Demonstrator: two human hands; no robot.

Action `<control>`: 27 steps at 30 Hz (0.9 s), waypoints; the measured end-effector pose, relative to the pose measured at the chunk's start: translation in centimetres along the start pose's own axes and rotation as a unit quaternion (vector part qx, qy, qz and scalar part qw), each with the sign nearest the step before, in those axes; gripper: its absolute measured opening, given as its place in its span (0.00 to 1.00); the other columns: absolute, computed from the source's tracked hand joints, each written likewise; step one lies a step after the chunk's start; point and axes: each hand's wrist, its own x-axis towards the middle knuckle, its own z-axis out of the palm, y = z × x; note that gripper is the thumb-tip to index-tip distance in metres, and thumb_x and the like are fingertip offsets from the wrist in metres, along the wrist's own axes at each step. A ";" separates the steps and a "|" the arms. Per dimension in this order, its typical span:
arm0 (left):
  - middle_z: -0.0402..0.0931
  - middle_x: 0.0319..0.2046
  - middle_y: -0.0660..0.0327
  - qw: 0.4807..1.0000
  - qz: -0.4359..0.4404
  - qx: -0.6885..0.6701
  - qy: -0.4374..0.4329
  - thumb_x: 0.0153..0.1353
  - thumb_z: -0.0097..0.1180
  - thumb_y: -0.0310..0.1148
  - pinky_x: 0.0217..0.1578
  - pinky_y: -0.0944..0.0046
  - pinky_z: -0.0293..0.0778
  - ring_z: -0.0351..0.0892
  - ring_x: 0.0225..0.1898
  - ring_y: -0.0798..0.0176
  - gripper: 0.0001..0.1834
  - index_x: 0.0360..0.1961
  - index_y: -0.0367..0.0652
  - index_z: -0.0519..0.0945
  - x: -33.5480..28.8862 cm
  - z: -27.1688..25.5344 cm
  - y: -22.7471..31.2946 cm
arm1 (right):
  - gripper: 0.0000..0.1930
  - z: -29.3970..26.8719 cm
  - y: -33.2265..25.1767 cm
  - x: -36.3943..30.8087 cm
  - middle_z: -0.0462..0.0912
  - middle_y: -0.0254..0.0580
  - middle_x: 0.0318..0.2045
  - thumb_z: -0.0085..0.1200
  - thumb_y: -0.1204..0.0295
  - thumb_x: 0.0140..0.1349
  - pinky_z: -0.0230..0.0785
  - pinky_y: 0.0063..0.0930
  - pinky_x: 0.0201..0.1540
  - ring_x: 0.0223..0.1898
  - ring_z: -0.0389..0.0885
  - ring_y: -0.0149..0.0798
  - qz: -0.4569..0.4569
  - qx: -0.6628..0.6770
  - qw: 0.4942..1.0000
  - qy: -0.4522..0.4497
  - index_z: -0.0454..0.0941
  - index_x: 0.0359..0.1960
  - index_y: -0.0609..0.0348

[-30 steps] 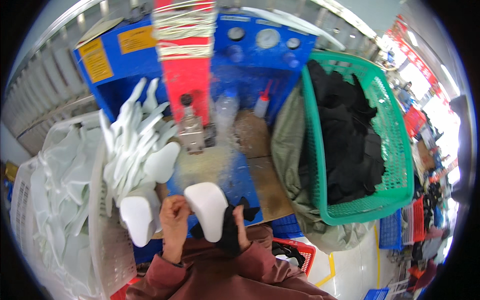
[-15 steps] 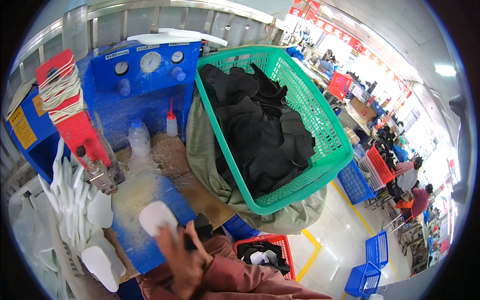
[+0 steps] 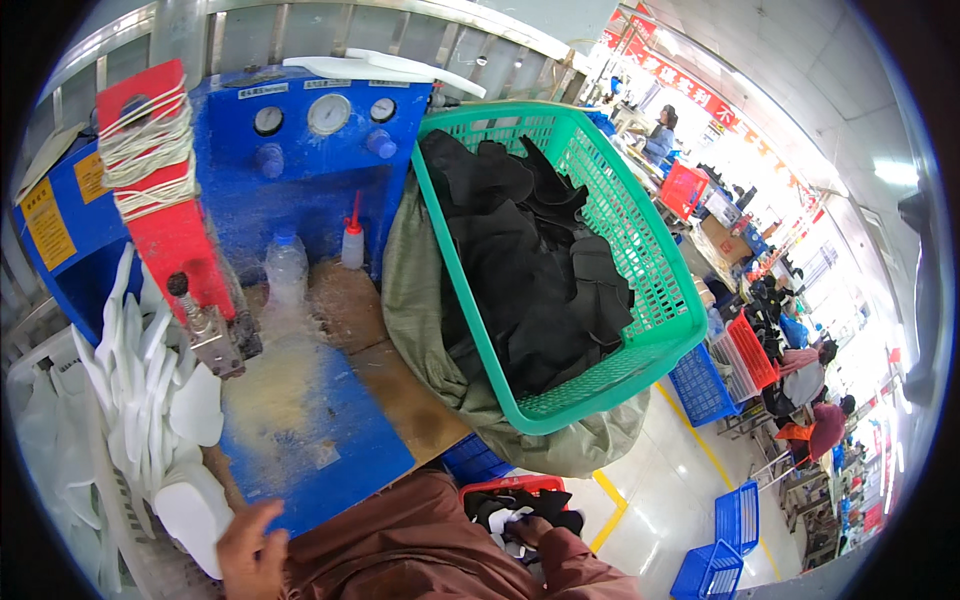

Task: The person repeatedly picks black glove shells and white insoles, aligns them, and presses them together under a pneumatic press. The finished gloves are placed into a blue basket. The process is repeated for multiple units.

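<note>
My left hand (image 3: 253, 552) is at the lower left with its fingers apart and nothing held. It is beside a flat white insole-shaped piece (image 3: 193, 508), the lowest of a stack of white pieces (image 3: 135, 400); I cannot tell whether it touches. My right hand (image 3: 529, 530) reaches down into the red basket (image 3: 520, 484), among black and white pieces (image 3: 488, 508). Its fingers are partly hidden there, so any grip is unclear. Between the hands lies the blue work board (image 3: 340, 470), dusted with pale powder.
A red machine arm (image 3: 165, 235) wound with cord overhangs the board, before a blue gauge panel (image 3: 300, 130). A clear bottle (image 3: 286, 270) and a red-tipped bottle (image 3: 353, 245) stand behind. At right, a green basket (image 3: 600, 400) holds black pieces. Blue baskets (image 3: 708, 570) sit on the floor.
Both hands were together over the board with a white piece and black material. My left hand has moved down-left, my right down-right into the red basket. The white piece has left the board.
</note>
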 end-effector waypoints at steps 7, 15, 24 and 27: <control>0.81 0.52 0.49 1.000 -0.019 -0.010 -0.015 0.63 0.57 0.19 0.52 0.59 0.78 0.84 0.50 0.56 0.19 0.56 0.32 0.81 1.2 0.1 -1.3 | 0.18 -14.0 -13.1 -9.7 0.87 0.41 0.55 0.56 0.59 0.74 0.73 0.35 0.60 0.56 0.84 0.38 -0.207 -0.074 0.955 -0.201 0.84 0.59 0.53; 0.84 0.50 0.46 0.986 0.106 0.018 -0.130 0.60 0.65 0.24 0.53 0.55 0.79 0.85 0.50 0.43 0.17 0.52 0.36 0.84 1.7 4.6 0.6 | 0.31 -21.7 -44.9 -5.0 0.88 0.58 0.41 0.62 0.57 0.69 0.81 0.37 0.40 0.39 0.90 0.40 -0.276 -0.387 0.829 0.293 0.74 0.63 0.71; 0.85 0.50 0.46 0.985 0.076 0.025 -0.153 0.62 0.67 0.28 0.52 0.53 0.81 0.85 0.52 0.45 0.17 0.51 0.36 0.84 2.1 2.6 0.2 | 0.17 -21.9 -44.0 -3.0 0.87 0.56 0.36 0.61 0.71 0.67 0.79 0.42 0.41 0.37 0.88 0.57 -0.486 -0.271 0.722 0.411 0.81 0.56 0.60; 0.84 0.51 0.45 0.985 0.096 0.001 -0.140 0.62 0.67 0.27 0.53 0.53 0.80 0.85 0.53 0.44 0.17 0.52 0.36 0.84 3.5 3.0 1.4 | 0.11 -22.3 -44.1 -9.5 0.86 0.54 0.36 0.57 0.79 0.68 0.78 0.38 0.41 0.36 0.87 0.53 -0.549 -0.243 0.686 0.411 0.83 0.50 0.62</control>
